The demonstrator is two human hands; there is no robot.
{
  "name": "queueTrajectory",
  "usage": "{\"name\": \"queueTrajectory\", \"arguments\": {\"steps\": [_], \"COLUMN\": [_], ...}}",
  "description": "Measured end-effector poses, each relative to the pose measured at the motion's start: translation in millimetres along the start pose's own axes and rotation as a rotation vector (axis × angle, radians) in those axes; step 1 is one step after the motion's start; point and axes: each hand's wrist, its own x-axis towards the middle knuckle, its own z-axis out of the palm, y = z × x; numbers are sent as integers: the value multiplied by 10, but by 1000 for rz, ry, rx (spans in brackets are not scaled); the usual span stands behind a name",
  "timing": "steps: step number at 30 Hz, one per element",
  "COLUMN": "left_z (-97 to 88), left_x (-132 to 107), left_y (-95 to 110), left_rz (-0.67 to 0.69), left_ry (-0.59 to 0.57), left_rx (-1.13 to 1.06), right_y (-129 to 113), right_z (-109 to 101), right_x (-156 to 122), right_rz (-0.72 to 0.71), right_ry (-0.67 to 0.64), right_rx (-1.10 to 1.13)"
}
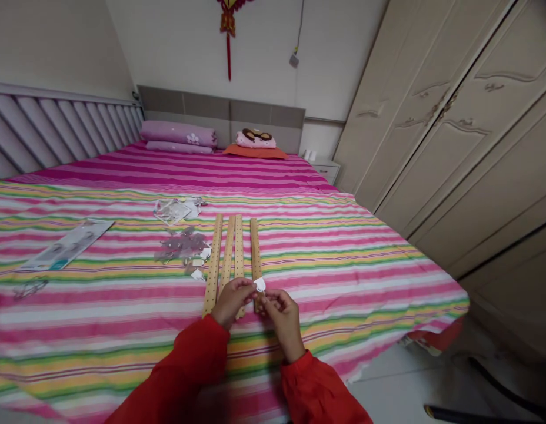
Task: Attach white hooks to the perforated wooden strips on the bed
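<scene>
Over the near ends of the wooden strips, my left hand pinches the left edge of a small white tag. My right hand is closed with thumb and forefinger just below the tag, at a tiny part attached to it; its kind is too small to make out. Several pale wooden strips with rows of small holes lie lengthwise beneath and beyond my hands. The rightmost strip lies a little apart from the others. To the left is a pile of small clear bags, with more white tags among them.
Farther back lies a heap of clear packets. A long flat package and a small wire-like item lie at left. Everything rests on a striped bedsheet. A wardrobe stands right; folded bedding is by the headboard.
</scene>
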Motion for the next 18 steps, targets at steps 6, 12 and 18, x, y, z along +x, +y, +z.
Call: {"name": "queueTrajectory", "arguments": {"steps": [6, 12, 18], "left_z": [16, 12, -26], "left_x": [111, 120, 60], "left_y": [32, -58, -79], "left_rz": [56, 158, 139], "left_ry": [-18, -19, -45], "left_rx": [110, 184, 207], "right_y": [70, 91, 149], "right_z": [-56, -68, -53], "right_x": [-4, -64, -109], "right_rz": [-123, -257, -258], "right_ry": [39, -22, 15], "right_rx": [-203, -374, -390]}}
